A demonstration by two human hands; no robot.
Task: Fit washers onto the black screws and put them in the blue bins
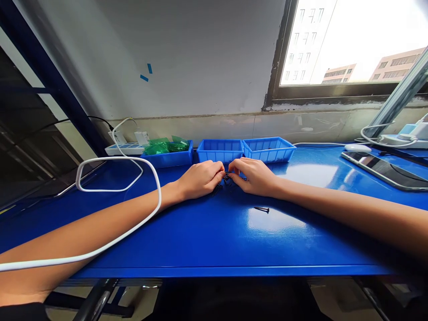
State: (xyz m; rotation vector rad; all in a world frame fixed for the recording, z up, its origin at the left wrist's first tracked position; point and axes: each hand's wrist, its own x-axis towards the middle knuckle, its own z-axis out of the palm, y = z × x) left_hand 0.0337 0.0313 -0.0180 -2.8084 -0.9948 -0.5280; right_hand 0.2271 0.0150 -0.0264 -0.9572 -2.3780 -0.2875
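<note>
Several dark screws [226, 176] lie between my two hands near the middle of the blue table [200, 240]. My left hand [203, 179] is closed at its fingertips by the screws, with the thumb pressed toward the index finger. From the other side my right hand [254, 176] reaches in, fingers curled, its fingertips at the same screws. What exactly each hand pinches is too small and partly hidden to make out. A single black screw [261, 209] lies apart on the table, nearer the front edge than my right hand.
Behind my hands stand a middle blue bin [220, 156], a right blue bin [272, 156] and a left blue bin [169, 159] holding green packets [163, 146]. A white cable [158, 183] loops across my left forearm. A phone [384, 169] lies at right.
</note>
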